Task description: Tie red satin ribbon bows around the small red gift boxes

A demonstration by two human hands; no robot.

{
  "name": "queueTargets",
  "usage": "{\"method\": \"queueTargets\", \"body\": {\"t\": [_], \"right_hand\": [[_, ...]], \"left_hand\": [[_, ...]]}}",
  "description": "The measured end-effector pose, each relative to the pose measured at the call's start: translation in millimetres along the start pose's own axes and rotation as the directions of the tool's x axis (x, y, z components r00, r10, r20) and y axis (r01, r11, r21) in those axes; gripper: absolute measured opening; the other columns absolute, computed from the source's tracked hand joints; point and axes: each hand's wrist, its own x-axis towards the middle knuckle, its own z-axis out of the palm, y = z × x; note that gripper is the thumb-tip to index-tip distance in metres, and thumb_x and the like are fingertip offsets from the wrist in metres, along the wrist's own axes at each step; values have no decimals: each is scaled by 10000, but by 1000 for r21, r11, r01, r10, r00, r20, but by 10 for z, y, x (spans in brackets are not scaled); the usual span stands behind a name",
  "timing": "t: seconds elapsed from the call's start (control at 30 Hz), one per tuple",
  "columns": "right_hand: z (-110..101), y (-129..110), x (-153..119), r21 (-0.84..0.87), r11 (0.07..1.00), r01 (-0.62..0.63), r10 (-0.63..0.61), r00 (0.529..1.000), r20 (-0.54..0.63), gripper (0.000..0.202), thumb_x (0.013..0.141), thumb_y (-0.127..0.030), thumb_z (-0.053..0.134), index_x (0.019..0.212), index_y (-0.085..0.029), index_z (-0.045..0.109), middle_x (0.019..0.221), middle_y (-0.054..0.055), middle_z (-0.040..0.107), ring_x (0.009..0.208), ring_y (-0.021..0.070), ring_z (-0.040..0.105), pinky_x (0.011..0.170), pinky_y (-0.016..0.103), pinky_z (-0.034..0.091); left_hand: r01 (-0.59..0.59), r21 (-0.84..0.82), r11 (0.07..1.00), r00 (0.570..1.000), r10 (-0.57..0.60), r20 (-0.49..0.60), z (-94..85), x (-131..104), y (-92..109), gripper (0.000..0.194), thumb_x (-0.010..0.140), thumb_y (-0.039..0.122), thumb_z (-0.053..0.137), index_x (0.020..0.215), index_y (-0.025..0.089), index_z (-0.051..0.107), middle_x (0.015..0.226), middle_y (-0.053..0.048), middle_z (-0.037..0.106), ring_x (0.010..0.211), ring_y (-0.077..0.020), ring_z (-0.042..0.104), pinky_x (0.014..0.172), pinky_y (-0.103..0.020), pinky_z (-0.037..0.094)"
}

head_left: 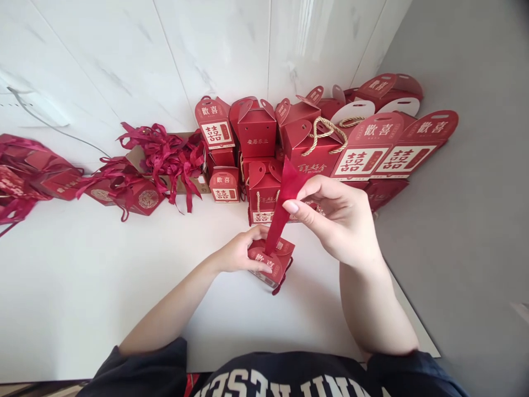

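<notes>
A small red box [281, 258] with pale characters on its flap stands near the middle of the white table. My left hand [241, 252] grips its top from the left, thumb in front and fingers behind. A dark red ribbon [278, 227] rises from the top of the box, pulled taut upward. Above and to the right, my right hand [330, 212] pinches the ribbon's upper part between thumb and forefinger; its pointed free end sticks up past the fingertips. More dark red ribbon shows at the box's lower right edge.
Stacked red boxes [257, 132], some with rope handles, line the wall behind. A carton [179, 184] heaped with red ribbons [165, 154] stands left of them. Beribboned red boxes [142, 197] lie farther left. A grey surface [467, 220] bounds the white table [103, 286] on the right.
</notes>
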Motion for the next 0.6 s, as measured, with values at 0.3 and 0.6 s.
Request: {"method": "queueTargets", "body": {"t": [0.3, 0.6], "right_hand": [[-2, 42, 44, -48, 994, 99, -105, 986, -126, 104, 804, -215, 734, 756, -190, 646, 697, -30, 628, 602, 97, 586, 545, 221, 497], [3, 71, 70, -79, 981, 175, -186, 970, -159, 97, 807, -178, 724, 744, -196, 652, 688, -36, 637, 589, 89, 583, 541, 219, 487]], "left_hand": [[-35, -65, 997, 997, 31, -72, 40, 33, -151, 579, 753, 221, 766, 1256, 196, 480, 1254, -139, 593, 1207, -263, 555, 1001, -417, 460], [-109, -1, 994, 986, 108, -128, 39, 66, -209, 224, 777, 267, 746, 959, 142, 710, 1022, -122, 720, 1005, -244, 656, 951, -401, 491]]}}
